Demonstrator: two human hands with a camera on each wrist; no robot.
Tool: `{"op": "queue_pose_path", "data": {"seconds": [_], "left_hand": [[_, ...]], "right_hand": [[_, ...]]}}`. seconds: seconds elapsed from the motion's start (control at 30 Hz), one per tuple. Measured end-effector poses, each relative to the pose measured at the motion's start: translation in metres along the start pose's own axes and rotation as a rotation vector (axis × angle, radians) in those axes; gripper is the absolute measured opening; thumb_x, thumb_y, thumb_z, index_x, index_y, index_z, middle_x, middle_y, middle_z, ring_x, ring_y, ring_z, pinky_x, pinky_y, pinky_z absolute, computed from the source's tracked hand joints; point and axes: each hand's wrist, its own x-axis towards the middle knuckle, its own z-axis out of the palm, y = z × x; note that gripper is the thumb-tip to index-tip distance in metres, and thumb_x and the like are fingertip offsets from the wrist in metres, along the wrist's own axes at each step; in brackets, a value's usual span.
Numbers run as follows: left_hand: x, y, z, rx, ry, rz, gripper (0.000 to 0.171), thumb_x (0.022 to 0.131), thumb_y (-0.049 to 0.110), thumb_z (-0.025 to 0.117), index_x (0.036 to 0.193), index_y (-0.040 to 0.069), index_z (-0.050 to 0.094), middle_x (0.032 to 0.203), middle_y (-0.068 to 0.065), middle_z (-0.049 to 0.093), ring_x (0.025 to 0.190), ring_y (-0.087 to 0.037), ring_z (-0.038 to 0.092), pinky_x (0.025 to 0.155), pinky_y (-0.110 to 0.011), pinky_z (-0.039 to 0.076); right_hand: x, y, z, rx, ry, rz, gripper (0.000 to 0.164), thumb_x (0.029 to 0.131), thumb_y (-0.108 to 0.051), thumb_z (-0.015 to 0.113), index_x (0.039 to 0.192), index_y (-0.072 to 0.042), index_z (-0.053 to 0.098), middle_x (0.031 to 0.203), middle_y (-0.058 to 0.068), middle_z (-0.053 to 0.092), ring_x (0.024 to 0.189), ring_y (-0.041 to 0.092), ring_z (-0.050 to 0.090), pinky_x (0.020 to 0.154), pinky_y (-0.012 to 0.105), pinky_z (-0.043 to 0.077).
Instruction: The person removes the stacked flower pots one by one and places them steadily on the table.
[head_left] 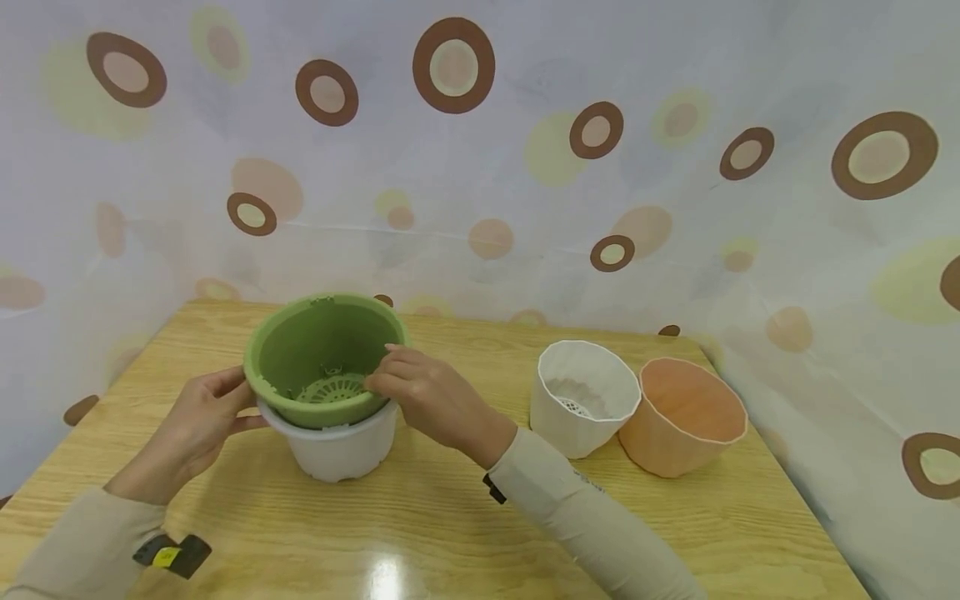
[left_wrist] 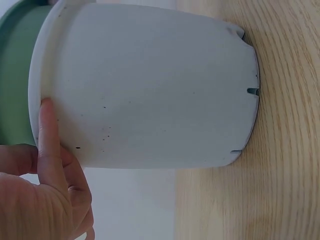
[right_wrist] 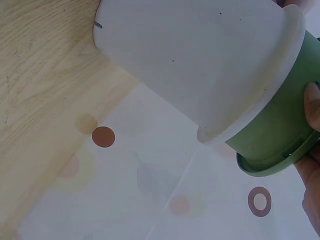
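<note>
A green flower pot [head_left: 322,350] with a slotted bottom sits tilted inside a white flower pot [head_left: 341,450] on the table. At the left side, my left hand [head_left: 202,425] holds the rim area where the two pots meet. In the left wrist view, one digit of the left hand [left_wrist: 50,185] lies along the white pot's rim [left_wrist: 45,75]. My right hand [head_left: 431,396] grips the green pot's rim on the right. In the right wrist view its thumb [right_wrist: 313,107] presses the green pot's outer wall [right_wrist: 275,125], above the white rim. Some fingers are hidden.
On the right of the wood-grain table [head_left: 465,533] stand a white faceted pot [head_left: 555,417] and an orange faceted pot [head_left: 667,442], side by side. A wall covering with circles [head_left: 480,150] rises behind the table's back edge.
</note>
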Motion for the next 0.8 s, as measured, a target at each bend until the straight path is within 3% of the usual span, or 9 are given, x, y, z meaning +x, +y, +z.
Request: {"op": "queue_pose_path", "data": {"seconds": [0.57, 0.8], "left_hand": [[0.001, -0.001, 0.001, -0.032, -0.013, 0.002, 0.065, 0.102, 0.027, 0.048, 0.146, -0.012, 0.020, 0.111, 0.016, 0.055, 0.094, -0.002, 0.061, 0.082, -0.026, 0.058], [0.000, -0.001, 0.000, -0.073, -0.028, 0.008, 0.068, 0.101, 0.028, 0.050, 0.145, -0.014, 0.020, 0.111, 0.016, 0.057, 0.096, -0.003, 0.062, 0.082, -0.027, 0.058]], "right_hand": [[0.012, 0.002, -0.025, -0.040, 0.021, -0.020, 0.033, 0.083, 0.018, 0.055, 0.093, -0.008, 0.072, 0.091, -0.001, 0.069, 0.092, 0.010, 0.063, 0.111, 0.022, 0.035], [0.016, 0.003, -0.038, -0.040, 0.078, -0.024, 0.031, 0.083, 0.018, 0.056, 0.091, -0.007, 0.071, 0.089, 0.000, 0.070, 0.091, 0.012, 0.063, 0.111, 0.022, 0.036]]}}
